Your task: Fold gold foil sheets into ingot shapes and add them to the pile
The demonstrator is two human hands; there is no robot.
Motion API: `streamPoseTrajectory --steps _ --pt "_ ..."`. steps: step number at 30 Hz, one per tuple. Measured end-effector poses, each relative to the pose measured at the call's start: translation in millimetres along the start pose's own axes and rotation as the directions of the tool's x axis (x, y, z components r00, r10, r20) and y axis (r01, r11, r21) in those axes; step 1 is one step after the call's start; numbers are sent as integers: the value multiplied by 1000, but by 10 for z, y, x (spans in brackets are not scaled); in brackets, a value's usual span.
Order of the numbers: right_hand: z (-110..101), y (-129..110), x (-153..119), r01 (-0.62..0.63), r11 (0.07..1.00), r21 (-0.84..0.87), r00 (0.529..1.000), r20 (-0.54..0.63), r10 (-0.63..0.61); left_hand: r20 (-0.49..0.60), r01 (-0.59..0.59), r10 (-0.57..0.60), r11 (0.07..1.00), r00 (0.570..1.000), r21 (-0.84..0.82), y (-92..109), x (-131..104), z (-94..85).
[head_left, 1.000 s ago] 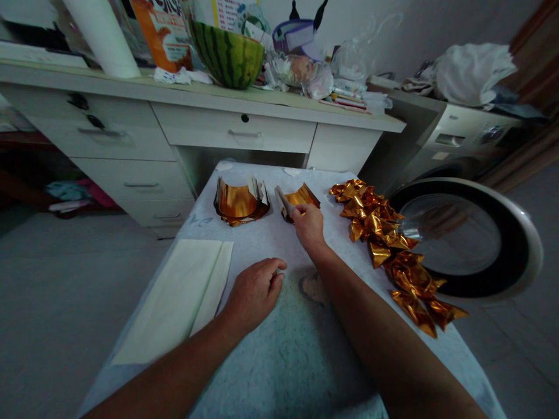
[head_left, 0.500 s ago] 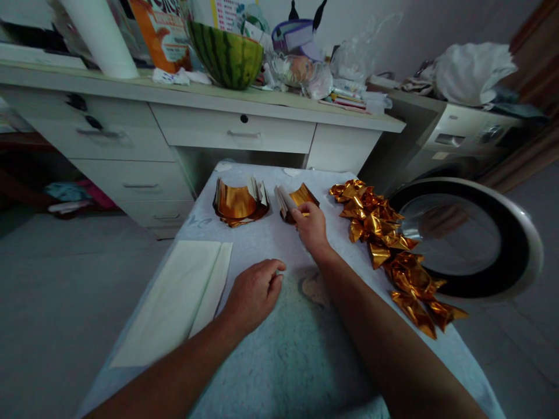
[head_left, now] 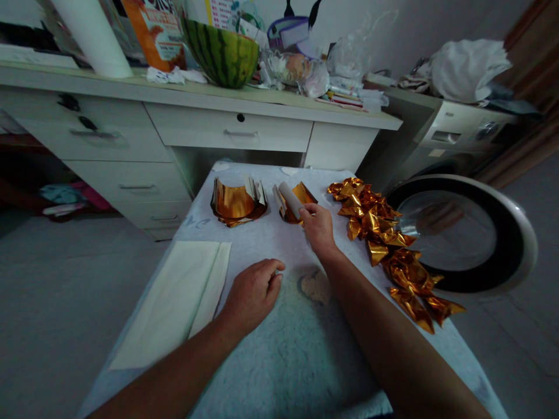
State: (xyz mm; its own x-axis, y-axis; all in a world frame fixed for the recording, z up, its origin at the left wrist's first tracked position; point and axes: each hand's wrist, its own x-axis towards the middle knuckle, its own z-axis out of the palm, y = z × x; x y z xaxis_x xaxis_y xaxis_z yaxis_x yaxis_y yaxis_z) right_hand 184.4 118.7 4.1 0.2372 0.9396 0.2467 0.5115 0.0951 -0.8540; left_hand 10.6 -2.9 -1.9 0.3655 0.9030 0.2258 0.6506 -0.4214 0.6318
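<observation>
My right hand (head_left: 318,227) pinches the near end of a curled sheet of foil paper (head_left: 291,198), its grey-white back showing. That sheet is partly lifted off a small curved stack of gold foil paper (head_left: 304,195) with gold inner faces. Left of it sits a larger curved stack of gold foil sheets (head_left: 236,201). My left hand (head_left: 255,291) rests on the cloth with its fingers curled in and nothing visible in them. Beside its wrist lies a folded pale sheet (head_left: 174,297). A row of crumpled, folded gold foil pieces (head_left: 371,218) lines the right side of the cloth-covered table (head_left: 271,361).
Behind the table stands a white desk with drawers (head_left: 236,129), bearing a cut watermelon (head_left: 220,55), an orange bag (head_left: 155,35), a white roll (head_left: 94,41) and plastic bags. At right, the open round door (head_left: 519,238) of a washing machine (head_left: 458,131) reaches close to the table edge.
My right hand has drawn slightly back and to the right, raising the curled foil paper sheet from the small stack. My left hand stays in place, and the view has shifted a little.
</observation>
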Motion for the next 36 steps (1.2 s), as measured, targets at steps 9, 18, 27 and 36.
streamPoseTrajectory --steps 9,18,27,36 --pt "-681 -7 -414 135 989 -62 970 210 -119 -19 101 -103 991 995 -92 -4 -16 -43" --pt "-872 94 -841 248 969 17 884 406 -233 -161 112 -131 986 978 -122 -23 0 -71" --pt "-882 55 -893 246 956 160 835 466 -293 -155 45 -57 996 986 -80 -68 -13 -109" --pt "-886 86 -728 38 999 19 956 290 -42 46 -129 134 987 990 -90 -14 -29 -167"
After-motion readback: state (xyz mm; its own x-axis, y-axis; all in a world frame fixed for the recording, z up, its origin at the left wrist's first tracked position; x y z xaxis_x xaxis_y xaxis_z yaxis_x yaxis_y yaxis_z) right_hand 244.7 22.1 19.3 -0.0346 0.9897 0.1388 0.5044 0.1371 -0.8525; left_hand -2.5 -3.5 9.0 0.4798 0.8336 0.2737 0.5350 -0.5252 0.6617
